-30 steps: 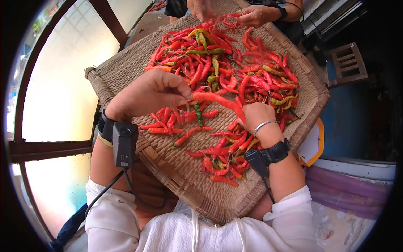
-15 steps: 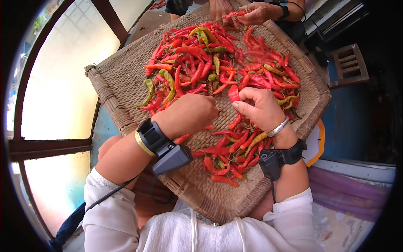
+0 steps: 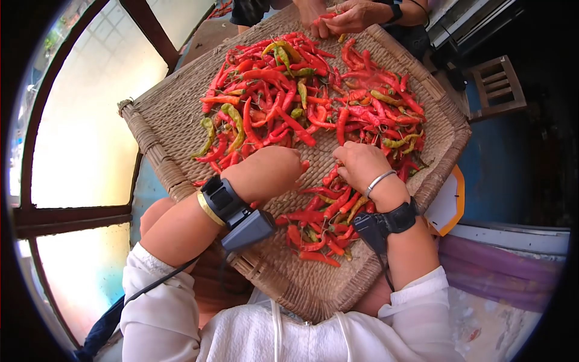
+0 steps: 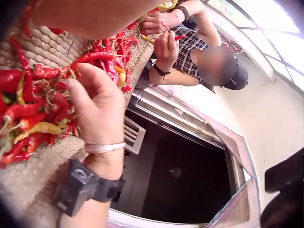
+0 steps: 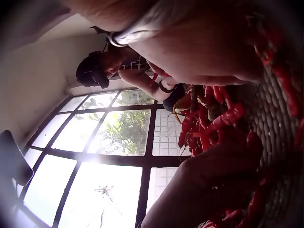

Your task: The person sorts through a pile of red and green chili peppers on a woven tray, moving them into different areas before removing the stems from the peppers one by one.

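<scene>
In the head view my left hand [image 3: 262, 172] is low over the woven tray [image 3: 271, 268], back upward, its fingers hidden beneath it. A red chili tip [image 3: 304, 165] shows right at its knuckles. My right hand [image 3: 363, 166], with a silver bangle at its wrist, reaches into the near heap of chilies [image 3: 325, 217]. In the left wrist view the right hand's thumb [image 4: 80, 97] and index finger stand apart at the chilies' stems, with no chili visible between them. I cannot tell whether the left hand holds a chili.
A larger heap of red chilies [image 3: 265, 102], with some green and yellow ones, covers the tray's far part, spreading right. Across the tray another person's hands [image 3: 350, 17] handle a red chili. Windows [image 3: 90, 120] stand at the left, a wooden chair [image 3: 496, 87] at the right.
Both hands held a long red chili earlier; then the left hand dropped low while the right gripped a red chili. Now the right hand has moved down and left onto the near heap, without that chili showing.
</scene>
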The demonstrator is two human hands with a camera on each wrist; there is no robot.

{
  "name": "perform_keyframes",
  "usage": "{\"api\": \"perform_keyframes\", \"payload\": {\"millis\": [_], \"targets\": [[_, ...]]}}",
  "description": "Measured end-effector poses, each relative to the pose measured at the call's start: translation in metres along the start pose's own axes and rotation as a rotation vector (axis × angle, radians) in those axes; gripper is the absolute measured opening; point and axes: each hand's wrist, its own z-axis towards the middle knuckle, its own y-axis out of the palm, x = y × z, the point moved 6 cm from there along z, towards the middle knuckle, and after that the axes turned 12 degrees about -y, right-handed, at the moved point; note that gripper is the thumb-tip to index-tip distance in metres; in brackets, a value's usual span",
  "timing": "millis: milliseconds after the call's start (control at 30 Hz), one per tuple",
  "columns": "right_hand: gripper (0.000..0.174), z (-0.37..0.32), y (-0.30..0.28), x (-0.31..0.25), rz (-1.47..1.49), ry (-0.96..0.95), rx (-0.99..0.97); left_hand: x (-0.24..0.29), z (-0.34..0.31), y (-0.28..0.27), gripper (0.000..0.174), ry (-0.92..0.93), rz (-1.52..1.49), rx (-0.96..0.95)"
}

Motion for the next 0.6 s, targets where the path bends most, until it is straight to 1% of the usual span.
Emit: {"api": "perform_keyframes", "payload": {"millis": [33,67,133,167,200,267,300,333,367,400,433,467,500,567,600], "targets": [[0.012,0.002,0.008,-0.002,-0.036,-0.029,-0.020,0.003,-0.003,-0.009,0.017,0.081,-0.067,0.017],[0.012,0.005,0.015,-0.002,-0.037,-0.028,-0.018,0.000,-0.005,-0.017,0.017,0.082,-0.065,0.017],[0.013,0.011,0.027,-0.007,-0.154,-0.035,-0.130,-0.001,-0.012,-0.038,0.016,0.154,-0.211,0.038],[0.012,0.011,0.026,-0.011,-0.161,-0.044,-0.124,-0.006,-0.015,-0.045,0.018,0.107,-0.244,0.059],[0.012,0.012,0.023,-0.014,-0.160,-0.042,-0.122,-0.008,-0.018,-0.051,0.018,0.108,-0.242,0.058],[0.008,0.013,0.021,-0.017,-0.149,-0.064,-0.179,-0.023,-0.025,-0.069,0.022,-0.016,-0.251,0.278],[0.008,0.012,0.019,-0.017,-0.148,-0.062,-0.177,-0.029,-0.031,-0.076,0.018,-0.120,-0.180,0.476],[0.007,0.011,0.015,-0.016,-0.117,-0.067,-0.136,-0.027,-0.031,-0.076,0.018,-0.117,-0.179,0.475],[0.007,0.010,0.011,-0.016,-0.088,-0.071,-0.097,-0.029,-0.029,-0.074,0.017,-0.211,-0.072,0.431],[0.007,0.008,0.006,-0.014,-0.089,-0.070,-0.097,-0.030,-0.028,-0.071,0.018,-0.304,0.035,0.386],[0.006,0.007,-0.005,-0.015,0.028,-0.107,0.014,-0.027,-0.027,-0.066,0.018,-0.303,0.033,0.386],[0.006,0.006,-0.015,-0.016,0.144,-0.145,0.124,-0.020,-0.022,-0.050,0.020,-0.249,0.096,0.257],[0.006,0.007,-0.018,-0.017,0.142,-0.146,0.122,-0.012,-0.019,-0.033,0.022,-0.194,0.157,0.129],[0.005,0.009,-0.017,-0.011,0.688,-0.051,0.158,-0.002,-0.018,-0.017,0.022,-0.172,0.158,0.113],[0.005,0.010,-0.017,-0.013,0.687,-0.053,0.157,0.004,-0.017,-0.013,0.022,-0.148,0.161,0.096]]}}
